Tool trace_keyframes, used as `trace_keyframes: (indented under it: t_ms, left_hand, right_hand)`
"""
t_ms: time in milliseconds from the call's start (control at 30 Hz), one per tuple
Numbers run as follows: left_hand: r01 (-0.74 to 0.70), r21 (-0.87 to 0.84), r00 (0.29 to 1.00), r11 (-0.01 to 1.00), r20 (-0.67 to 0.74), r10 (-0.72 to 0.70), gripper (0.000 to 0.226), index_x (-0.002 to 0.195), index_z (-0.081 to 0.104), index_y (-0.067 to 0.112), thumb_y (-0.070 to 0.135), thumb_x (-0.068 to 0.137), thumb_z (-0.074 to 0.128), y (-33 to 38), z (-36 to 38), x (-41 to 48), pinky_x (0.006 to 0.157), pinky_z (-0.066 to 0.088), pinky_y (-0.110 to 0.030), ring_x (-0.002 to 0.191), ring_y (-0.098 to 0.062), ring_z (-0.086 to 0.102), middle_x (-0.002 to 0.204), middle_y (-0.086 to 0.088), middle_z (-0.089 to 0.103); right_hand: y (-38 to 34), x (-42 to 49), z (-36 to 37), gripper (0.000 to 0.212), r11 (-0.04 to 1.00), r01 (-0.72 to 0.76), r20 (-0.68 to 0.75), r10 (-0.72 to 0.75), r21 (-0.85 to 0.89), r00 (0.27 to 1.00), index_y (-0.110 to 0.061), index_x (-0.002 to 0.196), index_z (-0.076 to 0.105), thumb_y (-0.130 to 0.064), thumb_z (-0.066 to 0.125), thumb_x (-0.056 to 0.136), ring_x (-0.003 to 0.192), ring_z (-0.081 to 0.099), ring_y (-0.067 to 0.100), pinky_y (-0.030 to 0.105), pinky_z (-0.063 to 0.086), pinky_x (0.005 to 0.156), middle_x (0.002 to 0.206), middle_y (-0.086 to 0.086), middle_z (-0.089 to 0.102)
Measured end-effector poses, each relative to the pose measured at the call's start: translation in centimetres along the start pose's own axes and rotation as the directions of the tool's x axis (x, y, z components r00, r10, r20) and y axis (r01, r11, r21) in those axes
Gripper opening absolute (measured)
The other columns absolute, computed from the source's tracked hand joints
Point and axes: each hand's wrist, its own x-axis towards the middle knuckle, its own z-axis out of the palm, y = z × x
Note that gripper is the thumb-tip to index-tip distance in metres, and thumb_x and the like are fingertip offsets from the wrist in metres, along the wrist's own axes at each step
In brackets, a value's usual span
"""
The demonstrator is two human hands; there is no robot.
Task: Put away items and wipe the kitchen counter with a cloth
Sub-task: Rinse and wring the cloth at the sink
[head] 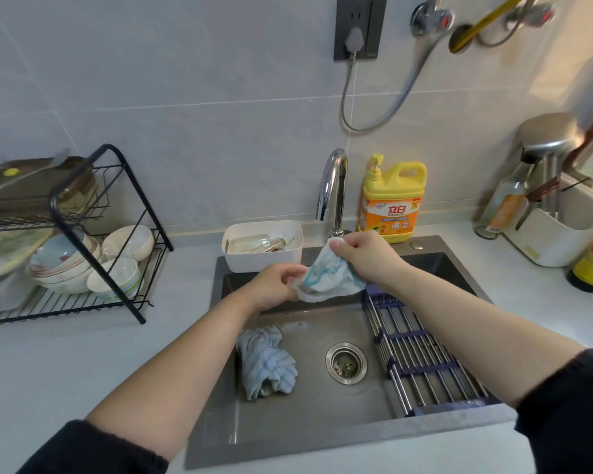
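At the far left the dish rack (94, 254) stands on the table (83, 364). Over the sink (356, 436) our left grip (274, 285) pinches the cloth (329, 275) by its near-left edge; our right grip (367, 258) pinches its far-right corner. The cloth stretches between them, long axis running near-left to far-right. We judge the broad stretch of table lies nearer the left grip.

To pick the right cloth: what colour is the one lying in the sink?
The crumpled cloth is light blue with white stripes; head view.
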Motion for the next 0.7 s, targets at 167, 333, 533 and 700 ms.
trace_keyframes:
  t_ms: [167, 333, 533, 700]
  left_hand:
    - [-0.090, -0.100, 0.996, 0.991, 0.012, 0.091, 0.035, 0.121, 0.060, 0.026, 0.032, 0.087, 0.066, 1.7, 0.3, -1.4, 0.096, 0.045, -0.024, 0.112, -0.010, 0.058, 0.116, 0.005, 0.066]
    - [-0.277, -0.088, 0.954, 0.957, -0.142, 0.263, 0.058, 0.125, 0.049, 0.036, 0.012, 0.079, 0.075, 1.8, 1.0, -1.7, 0.098, 0.045, -0.027, 0.109, 0.001, 0.057, 0.116, 0.013, 0.060]
    - [-0.462, 0.365, 0.766, 0.808, -0.295, 0.571, 0.037, 0.114, 0.066, 0.029, 0.022, 0.079, 0.074, 2.5, 1.6, -2.4, 0.070, 0.054, -0.029, 0.079, -0.008, 0.060, 0.092, 0.010, 0.066]
    - [-0.524, 0.530, 0.691, 0.667, -0.193, 0.697, 0.011, 0.084, 0.072, 0.015, 0.023, 0.078, 0.070, 2.8, 0.9, -1.9, 0.064, 0.051, -0.028, 0.075, -0.010, 0.057, 0.085, 0.005, 0.064]
  right_hand:
    - [-1.9, -0.5, -1.2, 0.036, 0.982, 0.100, 0.105, -0.084, -0.161, 0.991, 0.001, 0.075, 0.066, -0.030, 0.059, 0.092, 0.060, 0.050, 0.013, 0.027, 0.040, 0.059, 0.067, 0.009, 0.059]
    - [-2.5, -0.6, -1.2, 0.043, 0.979, 0.092, -0.010, -0.095, -0.181, 0.995, -0.012, 0.055, 0.053, -0.030, 0.059, 0.093, 0.039, 0.038, 0.005, 0.016, 0.031, 0.043, 0.047, -0.002, 0.045]
    - [-1.2, 0.2, -0.8, 0.028, 0.885, -0.205, -0.017, 0.233, 0.419, 0.972, -0.005, 0.104, 0.065, -0.030, 0.060, 0.092, 0.084, 0.069, 0.024, 0.034, 0.056, 0.074, 0.097, 0.016, 0.070]
    - [-0.6, -0.6, -1.5, 0.024, 0.870, -0.190, 0.077, 0.175, 0.454, 0.982, -0.019, 0.114, 0.064, -0.011, 0.051, 0.095, 0.079, 0.068, 0.020, 0.031, 0.055, 0.064, 0.102, 0.015, 0.067]
